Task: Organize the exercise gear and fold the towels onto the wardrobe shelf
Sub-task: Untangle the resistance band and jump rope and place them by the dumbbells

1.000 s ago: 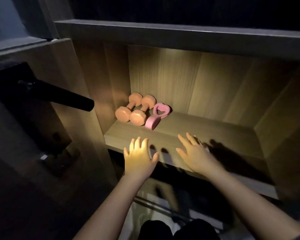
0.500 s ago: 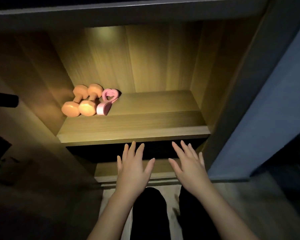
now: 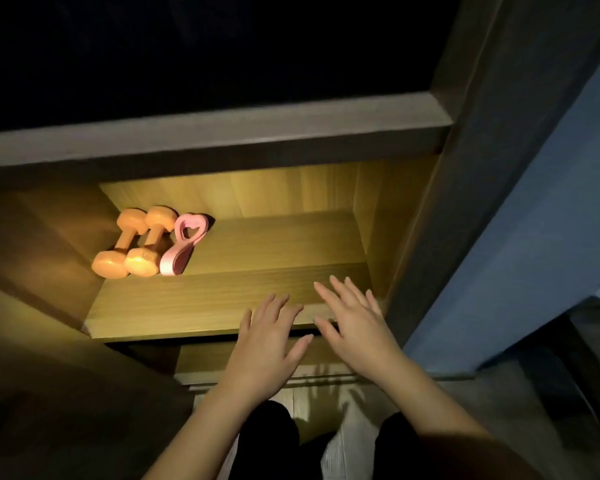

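Two orange dumbbells (image 3: 134, 242) lie side by side at the back left of the lit wooden wardrobe shelf (image 3: 257, 299). A pink resistance band (image 3: 184, 244) rests against the right dumbbell. My left hand (image 3: 265, 344) hovers palm down over the shelf's front edge, fingers spread, holding nothing. My right hand (image 3: 355, 327) is beside it, near the shelf's right front corner, also spread and empty. No towel is in view.
A dark upper shelf board (image 3: 222, 133) overhangs the compartment. The wardrobe's dark right side panel (image 3: 430, 237) stands close to my right hand, with a blue wall (image 3: 534, 254) beyond. A lower shelf edge (image 3: 201, 358) shows beneath. My dark-clothed legs are below.
The view has swung right and tilted, so the shelf now sits left of centre. Both hands stayed spread and empty, and now reach over the shelf's right front edge.
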